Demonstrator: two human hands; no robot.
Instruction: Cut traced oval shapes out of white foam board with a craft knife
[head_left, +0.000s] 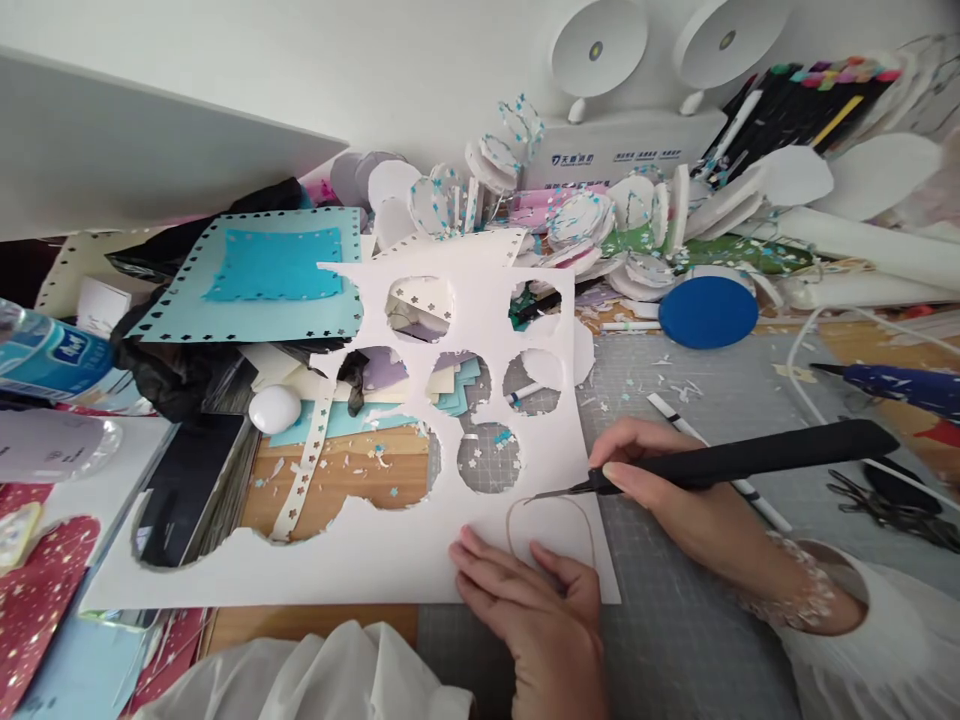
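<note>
A white foam board [375, 560] with several round holes and ragged edges lies in front of me. My left hand [536, 610] rests flat on its lower right part, fingers stretched out, at the lower side of a rounded brown outline [510, 525]. In my right hand [660, 500] is a black pen-shaped cutter [735, 455], gripped near its front end. The cutter's thin blade points left and meets the board at the top of the outline. A white-and-black pen [761, 505] lies partly under my right wrist.
A grey cutting mat [675, 640] lies under the board's right side. Behind are a blue disc [709, 312], stacked white foam discs [581, 218] and a twin-headed lamp [600, 45]. A blue glue gun [907, 388] is at right, a water bottle [56, 350] at left.
</note>
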